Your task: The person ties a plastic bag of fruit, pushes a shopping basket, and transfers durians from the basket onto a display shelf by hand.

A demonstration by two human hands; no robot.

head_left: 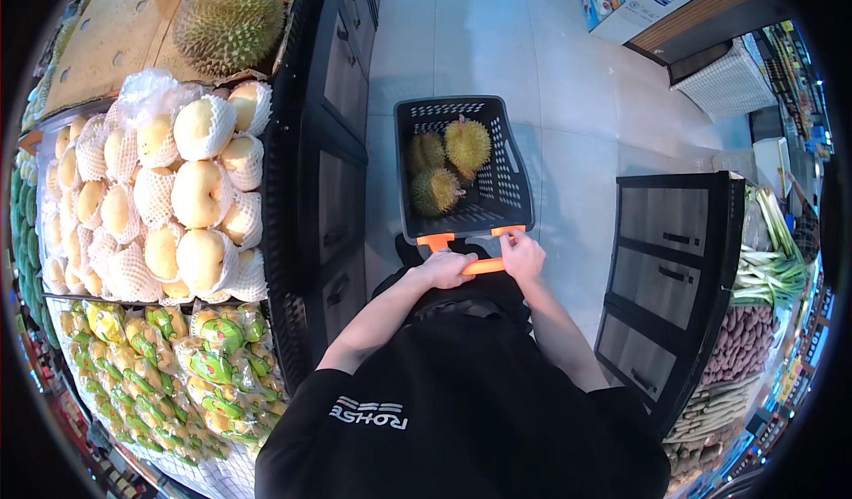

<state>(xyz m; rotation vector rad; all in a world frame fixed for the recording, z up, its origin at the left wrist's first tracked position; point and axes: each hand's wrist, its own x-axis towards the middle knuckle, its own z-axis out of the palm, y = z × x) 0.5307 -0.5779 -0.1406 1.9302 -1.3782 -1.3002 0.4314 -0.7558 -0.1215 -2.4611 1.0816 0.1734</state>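
Note:
A dark grey shopping basket [516, 199] with perforated walls stands in front of me, low over the floor. Inside it, toward the left and far end, lie spiky yellow-green durians [468, 146], at least three of them. The basket's orange handle [484, 267] points toward my body. My left hand [446, 269] is closed around the left part of this handle. At its right end, my right hand [522, 255] has its fingers curled on the orange handle near the bracket; part of its grip is hidden.
On the left, a display holds pears in foam nets [201, 195], with bagged yellow fruit [217, 357] nearer and a large durian [229, 24] farther off. Dark drawer cabinets [661, 286] flank the tiled aisle [568, 82]. Leeks [770, 250] and purple root vegetables [738, 344] lie at right.

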